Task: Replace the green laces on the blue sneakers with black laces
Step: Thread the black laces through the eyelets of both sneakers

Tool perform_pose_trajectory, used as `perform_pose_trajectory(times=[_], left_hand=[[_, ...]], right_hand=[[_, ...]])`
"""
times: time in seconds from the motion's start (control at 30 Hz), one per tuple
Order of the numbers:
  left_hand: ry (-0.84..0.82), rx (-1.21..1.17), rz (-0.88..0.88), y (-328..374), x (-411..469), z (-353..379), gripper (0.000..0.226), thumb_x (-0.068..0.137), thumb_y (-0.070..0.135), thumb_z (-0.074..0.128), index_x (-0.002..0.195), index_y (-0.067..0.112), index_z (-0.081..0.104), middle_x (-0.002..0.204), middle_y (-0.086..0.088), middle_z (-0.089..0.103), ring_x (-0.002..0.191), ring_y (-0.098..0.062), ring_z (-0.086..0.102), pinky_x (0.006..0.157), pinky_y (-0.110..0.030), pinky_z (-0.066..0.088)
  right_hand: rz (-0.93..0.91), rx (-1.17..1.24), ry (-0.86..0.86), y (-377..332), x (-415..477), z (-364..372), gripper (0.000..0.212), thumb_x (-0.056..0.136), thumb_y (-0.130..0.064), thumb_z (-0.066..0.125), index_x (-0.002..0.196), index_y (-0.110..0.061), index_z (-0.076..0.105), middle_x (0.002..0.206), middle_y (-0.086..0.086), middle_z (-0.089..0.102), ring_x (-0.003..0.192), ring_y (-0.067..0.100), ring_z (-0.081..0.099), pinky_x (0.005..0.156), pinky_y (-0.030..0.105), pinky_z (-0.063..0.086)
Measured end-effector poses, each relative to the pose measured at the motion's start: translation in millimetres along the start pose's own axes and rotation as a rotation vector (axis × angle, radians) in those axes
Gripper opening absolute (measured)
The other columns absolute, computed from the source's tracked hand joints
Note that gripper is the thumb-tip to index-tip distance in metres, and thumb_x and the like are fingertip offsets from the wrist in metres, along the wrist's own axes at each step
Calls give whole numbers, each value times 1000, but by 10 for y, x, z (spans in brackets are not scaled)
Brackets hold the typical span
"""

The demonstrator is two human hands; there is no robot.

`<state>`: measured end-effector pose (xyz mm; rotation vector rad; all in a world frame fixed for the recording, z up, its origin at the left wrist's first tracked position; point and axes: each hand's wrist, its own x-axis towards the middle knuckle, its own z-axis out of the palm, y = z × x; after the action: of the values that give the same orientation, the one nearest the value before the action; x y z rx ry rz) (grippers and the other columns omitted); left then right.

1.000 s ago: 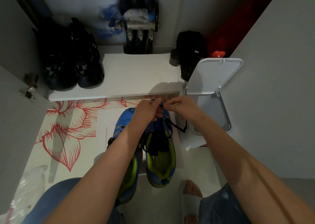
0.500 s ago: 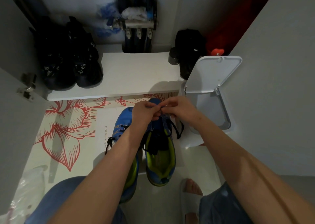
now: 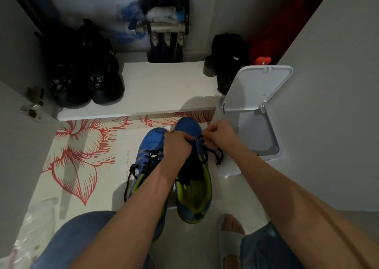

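Both hands on the right-hand blue sneaker (image 3: 194,197), which sits on the floor mat (image 3: 82,156) touching its pair (image 3: 147,145); that one's already got black lacing. L hand (image 3: 177,143) is curled tight round the black lace (image 3: 221,155) at the toe-end eyelets, and R hand (image 3: 219,134) pinches it just opposite. Risks, imo: an uneven pull leaves one tail short, the slack loop hanging off the R side could twist or snag, and the tip may miss an eyelet bc my knuckles hide it. No green lace in view.
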<state>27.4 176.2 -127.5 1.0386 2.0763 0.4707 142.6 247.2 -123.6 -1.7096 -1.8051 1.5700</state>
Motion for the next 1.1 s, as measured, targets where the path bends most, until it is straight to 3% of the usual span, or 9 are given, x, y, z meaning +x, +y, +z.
perform_pose_trajectory(times=[0.13,0.27,0.37,0.47,0.53,0.67,0.8,0.93,1.1], left_hand=[[6,-42,-11,-12,6,18,40,85,-2,56,118,18,67,133,-13,52,116,-29,53,101,-36,45],[41,-71,-5,-24,-7,34,37,86,-1,55,115,19,68,133,-14,51,111,-28,57,99,-35,47],[108,-63,6,-29,-26,59,33,86,0,58,113,17,68,131,-14,50,108,-26,57,95,-30,48],[165,-90,2,-34,-47,74,30,85,-2,58,111,13,63,129,-14,47,107,-24,55,81,-22,42],[171,-117,1,-37,-47,71,30,85,-4,57,110,12,62,128,-15,48,105,-24,56,79,-22,42],[168,-127,18,-41,-40,53,29,85,-3,57,110,10,64,128,-15,52,106,-23,58,86,-24,46],[167,-114,12,-37,-35,44,28,87,-1,55,112,10,62,129,-15,51,107,-23,59,90,-26,46],[162,-98,18,-42,-31,30,29,87,0,56,114,9,63,132,-14,51,110,-22,58,95,-25,44],[172,-50,43,-19,-67,27,27,91,4,55,116,10,62,130,-16,49,107,-25,59,94,-27,46]], right_hand=[[14,-18,14,25,26,43,19,92,-2,56,94,15,63,58,8,52,32,2,46,40,17,40],[-36,-74,54,47,20,100,16,88,-5,62,92,10,67,71,11,58,57,14,50,54,22,42],[-28,-12,84,59,13,142,5,85,-2,65,89,1,65,81,13,59,68,17,55,49,19,46],[33,76,97,69,21,154,12,83,-1,67,78,-4,57,68,10,55,59,16,54,44,17,47],[22,67,89,72,6,164,10,83,-4,68,77,2,64,59,7,53,52,12,50,43,14,46],[-61,-27,97,82,-18,193,18,85,-12,68,70,-3,65,62,6,56,60,15,52,65,28,44],[-130,-241,61,16,-79,235,33,83,-29,70,66,-2,63,56,9,51,54,16,49,51,21,38],[-139,-343,-16,-35,-125,249,26,80,-16,68,85,10,66,72,15,59,68,19,57,52,26,42],[-213,-545,28,-103,-199,243,20,82,-15,63,94,-1,58,83,11,57,80,25,59,60,29,41]])
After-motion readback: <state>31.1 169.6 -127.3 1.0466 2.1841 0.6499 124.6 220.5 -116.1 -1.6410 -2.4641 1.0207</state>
